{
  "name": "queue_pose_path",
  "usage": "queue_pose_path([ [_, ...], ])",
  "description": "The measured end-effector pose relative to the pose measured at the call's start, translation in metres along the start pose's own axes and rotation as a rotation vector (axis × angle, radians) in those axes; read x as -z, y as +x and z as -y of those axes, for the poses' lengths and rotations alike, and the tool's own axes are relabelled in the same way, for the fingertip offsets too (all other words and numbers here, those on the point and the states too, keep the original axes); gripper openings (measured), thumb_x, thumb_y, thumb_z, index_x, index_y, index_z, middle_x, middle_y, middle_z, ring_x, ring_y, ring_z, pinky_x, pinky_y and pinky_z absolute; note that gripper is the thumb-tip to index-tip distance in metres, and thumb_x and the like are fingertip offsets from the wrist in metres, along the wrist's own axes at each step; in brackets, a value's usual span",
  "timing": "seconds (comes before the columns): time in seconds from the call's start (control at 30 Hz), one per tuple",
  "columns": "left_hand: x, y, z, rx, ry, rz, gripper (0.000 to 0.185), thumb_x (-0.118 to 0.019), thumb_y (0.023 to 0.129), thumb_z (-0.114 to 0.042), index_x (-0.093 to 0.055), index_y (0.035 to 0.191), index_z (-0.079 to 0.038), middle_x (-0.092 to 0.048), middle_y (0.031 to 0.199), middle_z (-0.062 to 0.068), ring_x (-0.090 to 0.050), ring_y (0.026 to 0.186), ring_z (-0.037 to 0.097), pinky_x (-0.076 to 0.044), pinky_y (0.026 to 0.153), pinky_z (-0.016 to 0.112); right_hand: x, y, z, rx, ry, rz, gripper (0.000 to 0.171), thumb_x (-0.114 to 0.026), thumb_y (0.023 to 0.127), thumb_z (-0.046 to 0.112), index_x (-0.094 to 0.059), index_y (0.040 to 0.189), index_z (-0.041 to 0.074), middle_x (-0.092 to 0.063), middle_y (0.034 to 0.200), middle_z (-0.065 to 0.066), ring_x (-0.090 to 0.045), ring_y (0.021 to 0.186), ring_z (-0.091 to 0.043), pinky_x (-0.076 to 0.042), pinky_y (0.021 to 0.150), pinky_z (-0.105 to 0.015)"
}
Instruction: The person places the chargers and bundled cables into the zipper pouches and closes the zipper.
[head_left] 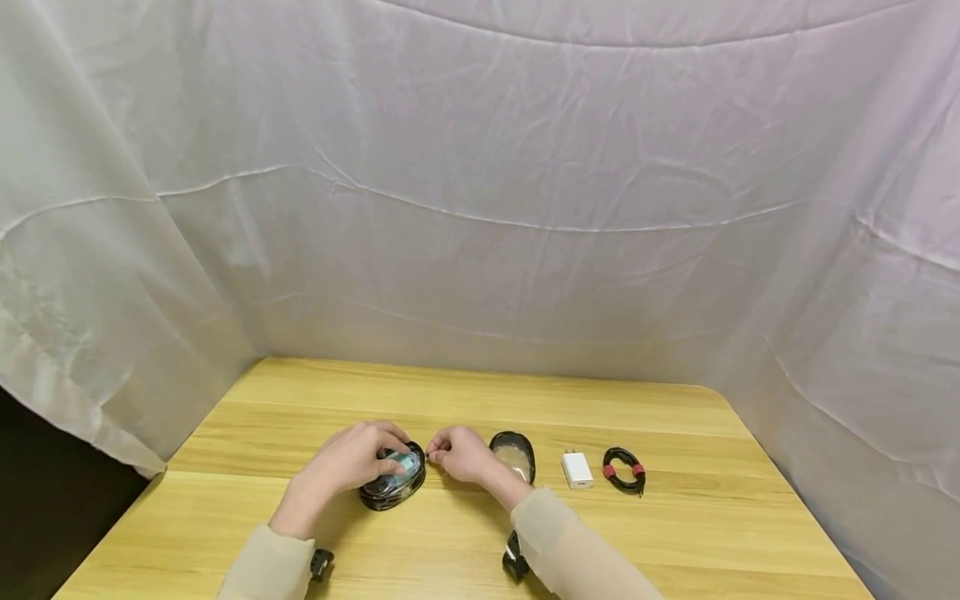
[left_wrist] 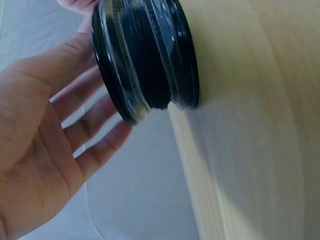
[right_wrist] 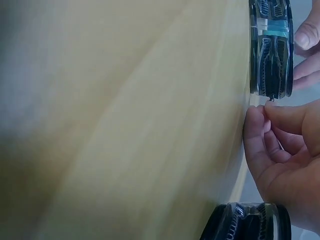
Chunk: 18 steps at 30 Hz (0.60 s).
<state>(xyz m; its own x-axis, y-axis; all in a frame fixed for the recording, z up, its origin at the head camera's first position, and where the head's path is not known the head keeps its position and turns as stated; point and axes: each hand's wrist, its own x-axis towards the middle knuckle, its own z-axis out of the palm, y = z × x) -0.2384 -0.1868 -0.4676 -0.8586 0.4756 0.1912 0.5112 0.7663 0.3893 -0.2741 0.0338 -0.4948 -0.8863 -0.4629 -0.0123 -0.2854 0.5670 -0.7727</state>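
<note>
A small oval zip case (head_left: 393, 483) with clear panels and black trim lies on the table, something teal showing inside. My left hand (head_left: 360, 454) rests over its top, fingers and thumb spread against the upper face. Seen from the left wrist, those fingers (left_wrist: 92, 117) are fairly straight along the case (left_wrist: 145, 55). At the case's right end, my right hand (head_left: 461, 454) pinches the tiny zipper pull between thumb and forefinger. The right wrist view shows this hand (right_wrist: 285, 150) right at the end of the case (right_wrist: 272, 65), the pull (right_wrist: 272, 99) mostly hidden by the fingertips.
A second clear case with black trim (head_left: 521, 446) lies just behind my right wrist. Farther right are a white charger plug (head_left: 577, 470) and a coiled black cable (head_left: 622, 471) with red ties. Pale curtains (head_left: 480, 275) surround the wooden table (head_left: 450, 392).
</note>
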Motion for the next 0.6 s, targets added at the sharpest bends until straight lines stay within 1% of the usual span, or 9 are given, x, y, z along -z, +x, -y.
queue_pose_path([
  [0.13, 0.0004, 0.0019, 0.0017, -0.087, -0.031, 0.008, 0.025, -0.085, 0.087, -0.02, -0.081, 0.11, -0.012, -0.074, 0.121, 0.003, -0.069, 0.114, 0.03, -0.058, 0.096, 0.051, -0.0009, 0.0037, -0.0009, -0.007, 0.015, -0.006, 0.009, -0.065, 0.1, 0.002, -0.073, 0.095, 0.002, -0.069, 0.081, -0.007, -0.062, 0.065, -0.014, -0.052, 0.057, -0.024],
  [0.2, 0.0004, 0.0026, 0.0022, -0.106, -0.038, 0.011, 0.026, -0.084, 0.087, -0.02, -0.081, 0.111, -0.011, -0.074, 0.121, 0.004, -0.069, 0.115, 0.031, -0.057, 0.098, 0.052, -0.0009, 0.0048, -0.0012, -0.011, 0.016, -0.005, 0.01, -0.065, 0.101, 0.003, -0.073, 0.096, 0.003, -0.069, 0.081, -0.006, -0.061, 0.065, -0.013, -0.051, 0.057, -0.024],
  [0.33, 0.0003, 0.0026, 0.0031, -0.104, -0.064, 0.022, 0.027, -0.084, 0.087, -0.02, -0.081, 0.112, -0.01, -0.074, 0.121, 0.005, -0.068, 0.116, 0.033, -0.056, 0.099, 0.053, -0.0001, 0.0056, -0.0011, -0.012, 0.012, -0.001, 0.011, -0.065, 0.101, 0.003, -0.073, 0.095, 0.003, -0.068, 0.08, -0.005, -0.06, 0.066, -0.011, -0.05, 0.057, -0.024],
  [0.6, -0.002, 0.0025, 0.0041, -0.046, -0.114, 0.045, 0.025, -0.083, 0.088, -0.018, -0.081, 0.111, -0.011, -0.074, 0.121, 0.003, -0.067, 0.117, 0.032, -0.055, 0.1, 0.053, -0.0005, 0.0034, -0.0021, -0.016, 0.005, 0.008, 0.011, -0.066, 0.1, 0.002, -0.074, 0.092, 0.003, -0.069, 0.077, -0.006, -0.06, 0.064, -0.012, -0.051, 0.056, -0.023],
])
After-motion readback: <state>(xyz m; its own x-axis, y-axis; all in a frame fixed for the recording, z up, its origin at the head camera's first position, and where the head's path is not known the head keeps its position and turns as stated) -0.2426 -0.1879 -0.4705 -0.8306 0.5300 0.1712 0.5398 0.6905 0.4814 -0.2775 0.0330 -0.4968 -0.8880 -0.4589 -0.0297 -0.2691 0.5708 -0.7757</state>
